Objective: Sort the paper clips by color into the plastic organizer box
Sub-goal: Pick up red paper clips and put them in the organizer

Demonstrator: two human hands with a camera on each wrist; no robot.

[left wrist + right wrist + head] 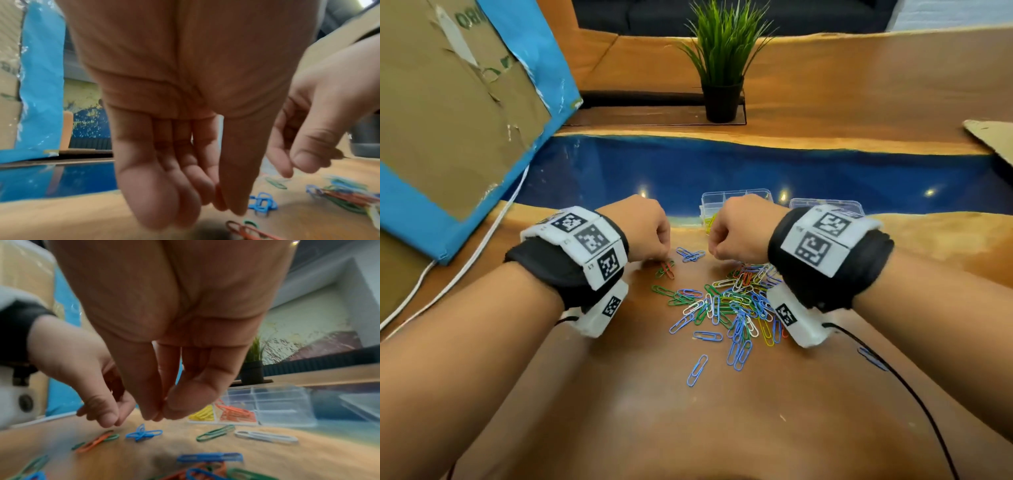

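Behind both hands, the organizer box [736, 202] is half hidden; whether either grip [158, 416] pinches clips is unclear

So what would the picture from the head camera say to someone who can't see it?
Two hands, left hand and right hand, hover with curled fingers over a pile of colorful paper clips on a wooden table. A clear plastic organizer box sits just beyond them, and a potted plant stands farther back.
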